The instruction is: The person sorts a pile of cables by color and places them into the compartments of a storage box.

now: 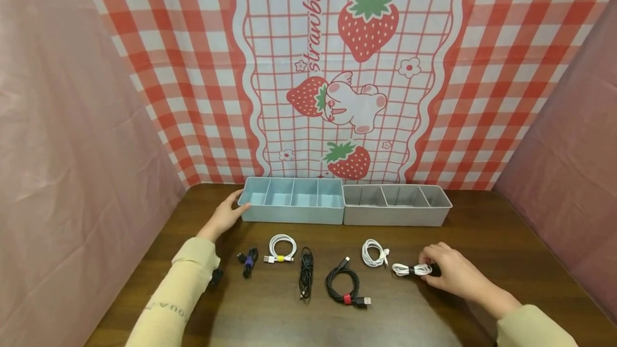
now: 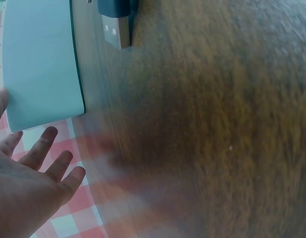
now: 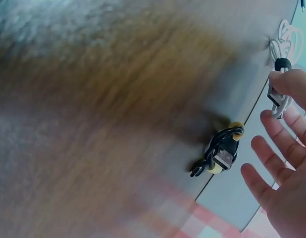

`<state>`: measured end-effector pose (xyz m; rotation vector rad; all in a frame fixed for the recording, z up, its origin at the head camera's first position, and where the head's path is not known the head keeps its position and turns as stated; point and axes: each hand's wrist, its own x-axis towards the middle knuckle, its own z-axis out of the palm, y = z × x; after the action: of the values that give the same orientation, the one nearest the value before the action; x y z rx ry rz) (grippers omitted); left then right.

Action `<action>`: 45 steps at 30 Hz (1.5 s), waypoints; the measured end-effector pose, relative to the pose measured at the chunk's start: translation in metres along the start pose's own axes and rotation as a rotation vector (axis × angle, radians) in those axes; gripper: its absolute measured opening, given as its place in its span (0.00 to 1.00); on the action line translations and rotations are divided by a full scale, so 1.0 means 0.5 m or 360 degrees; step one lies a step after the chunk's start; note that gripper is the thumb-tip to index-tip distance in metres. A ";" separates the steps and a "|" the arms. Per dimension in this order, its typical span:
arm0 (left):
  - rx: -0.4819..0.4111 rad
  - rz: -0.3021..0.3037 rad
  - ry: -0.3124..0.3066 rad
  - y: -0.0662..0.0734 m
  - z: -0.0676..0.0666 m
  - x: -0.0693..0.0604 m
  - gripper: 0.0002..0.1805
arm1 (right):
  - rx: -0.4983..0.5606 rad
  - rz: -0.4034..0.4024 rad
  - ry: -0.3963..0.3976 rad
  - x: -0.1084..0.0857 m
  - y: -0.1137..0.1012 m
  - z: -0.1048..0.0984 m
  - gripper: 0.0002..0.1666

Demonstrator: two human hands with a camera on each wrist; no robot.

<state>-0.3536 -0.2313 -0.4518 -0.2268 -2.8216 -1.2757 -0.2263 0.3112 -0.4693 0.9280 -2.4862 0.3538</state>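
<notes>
My left hand (image 1: 225, 217) is at the left end of the light blue divided box (image 1: 292, 214), its thumb touching the front corner; in the left wrist view the fingers (image 2: 40, 148) are spread beside the box (image 2: 41, 64). At the right, my right hand (image 1: 455, 272) pinches a white bundled cable (image 1: 411, 270) with a black tie. The right wrist view has that cable (image 3: 280, 64) between thumb and index finger, the other fingers extended. Close by lies a black cable (image 3: 223, 151) with yellow on it, mostly hidden by the hand in the head view.
A grey divided box (image 1: 395, 216) adjoins the blue one. Between the hands lie a purple-tied cable (image 1: 248, 262), a yellow-tied white cable (image 1: 281, 257), a black bundle (image 1: 306, 274), a red-tied black cable (image 1: 347, 298) and a coiled white cable (image 1: 373, 253). A dark item (image 1: 216, 277) shows beside the left sleeve.
</notes>
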 end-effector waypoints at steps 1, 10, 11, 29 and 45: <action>0.0000 -0.0001 0.0002 0.000 -0.001 0.000 0.33 | 0.0027 0.0002 0.0003 0.001 0.000 0.000 0.25; 0.0005 -0.0040 -0.0039 0.004 -0.003 -0.002 0.34 | 0.0169 -0.0087 0.0041 0.008 0.008 0.002 0.23; 0.0011 -0.0037 -0.0042 0.004 -0.003 -0.003 0.33 | 0.0186 -0.0108 0.0046 0.009 0.009 0.001 0.23; 0.0040 -0.0057 -0.0021 0.002 0.004 0.002 0.33 | 0.0242 -0.0213 0.0091 0.037 0.019 -0.025 0.23; -0.0056 -0.0059 0.0005 0.003 0.002 0.007 0.33 | 0.0128 -0.0194 0.0077 0.085 0.053 -0.085 0.24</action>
<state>-0.3570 -0.2291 -0.4508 -0.1746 -2.8157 -1.3327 -0.2584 0.3240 -0.4136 1.0849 -2.3736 0.4329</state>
